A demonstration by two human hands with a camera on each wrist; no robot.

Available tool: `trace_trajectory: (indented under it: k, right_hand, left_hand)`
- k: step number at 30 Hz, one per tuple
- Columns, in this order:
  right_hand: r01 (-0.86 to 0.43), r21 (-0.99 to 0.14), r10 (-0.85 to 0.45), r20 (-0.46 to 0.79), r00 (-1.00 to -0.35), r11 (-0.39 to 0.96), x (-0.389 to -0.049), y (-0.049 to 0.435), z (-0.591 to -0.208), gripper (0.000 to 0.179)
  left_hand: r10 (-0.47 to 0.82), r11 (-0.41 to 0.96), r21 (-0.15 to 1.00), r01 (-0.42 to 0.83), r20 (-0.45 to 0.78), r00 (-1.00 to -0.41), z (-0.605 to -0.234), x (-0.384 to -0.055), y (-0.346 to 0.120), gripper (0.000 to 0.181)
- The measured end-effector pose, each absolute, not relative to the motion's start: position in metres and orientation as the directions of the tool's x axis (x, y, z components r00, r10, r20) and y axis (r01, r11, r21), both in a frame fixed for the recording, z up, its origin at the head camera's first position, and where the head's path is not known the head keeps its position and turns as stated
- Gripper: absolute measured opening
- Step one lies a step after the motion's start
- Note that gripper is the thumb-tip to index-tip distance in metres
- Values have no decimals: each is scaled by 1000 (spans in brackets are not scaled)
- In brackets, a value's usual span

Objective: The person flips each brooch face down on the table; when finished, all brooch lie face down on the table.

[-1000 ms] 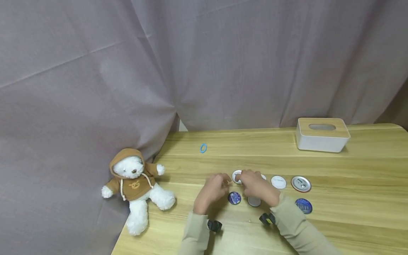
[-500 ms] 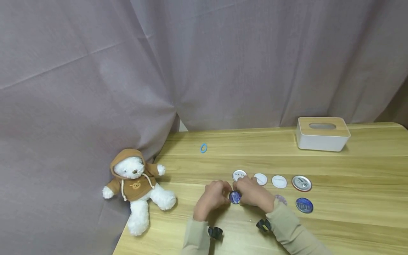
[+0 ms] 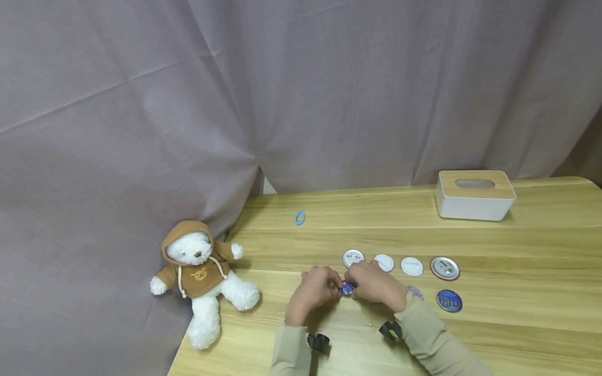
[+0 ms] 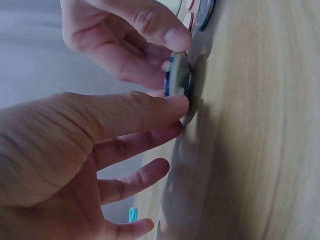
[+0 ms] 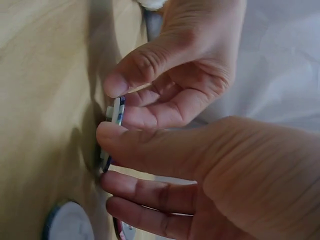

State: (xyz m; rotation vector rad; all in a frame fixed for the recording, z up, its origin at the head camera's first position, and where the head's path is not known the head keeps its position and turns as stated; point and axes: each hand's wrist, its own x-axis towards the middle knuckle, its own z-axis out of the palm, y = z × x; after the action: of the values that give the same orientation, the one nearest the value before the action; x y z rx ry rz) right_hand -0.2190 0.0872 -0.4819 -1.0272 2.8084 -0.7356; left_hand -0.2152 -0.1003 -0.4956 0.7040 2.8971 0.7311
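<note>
Both hands pinch a round blue-purple button badge (image 3: 347, 288) by opposite sides. In the wrist views the badge (image 4: 178, 75) stands tilted on edge close above the table, and its pale back (image 5: 116, 111) shows. My left hand (image 3: 312, 292) holds its left side between thumb and fingers, the other fingers spread. Its right side is in my right hand (image 3: 376, 284). Beyond the hands lie a silver-backed badge (image 3: 353, 258) and a white-backed badge (image 3: 384, 262). Another white-backed badge (image 5: 71, 225) lies near my right hand in the right wrist view.
Rightward on the table lie another white badge (image 3: 412, 267), a large silver-backed badge (image 3: 445, 268), a blue badge (image 3: 449, 301) and a partly covered pinkish badge (image 3: 416, 293). A tissue box (image 3: 476, 201), blue ring (image 3: 299, 218) and teddy bear (image 3: 199, 274) stand or lie around.
My right hand has come back from the far row of badges to the blue-purple badge. Both hands now grip that badge, which lay flat before and is tilted up now.
</note>
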Motion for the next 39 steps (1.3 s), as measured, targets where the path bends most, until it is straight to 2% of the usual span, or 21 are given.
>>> trace_trajectory:
  k: [8,16,23,33,39]
  right_hand:
    - [-618,-462,-636,140,-759,636,-220,91,-476,18]
    - [-599,-518,-593,202,-779,610,-221,89,-481,18]
    - [-602,-511,-595,201,-778,614,-220,87,-485,22]
    - [-593,-477,-577,199,-792,649,-213,88,-485,30]
    - [-594,-442,-572,200,-795,672,-212,88,-487,26]
  left_hand:
    - [442,734,537,415,86,-893,-491,-215,-105,13]
    - [440,708,564,425,118,-890,-490,-218,-103,7]
    - [438,686,614,391,81,-895,-495,-216,-99,18]
    - [416,762,536,362,22,-909,-497,-213,-93,30]
    - [410,792,493,360,7,-912,-498,-213,-90,24]
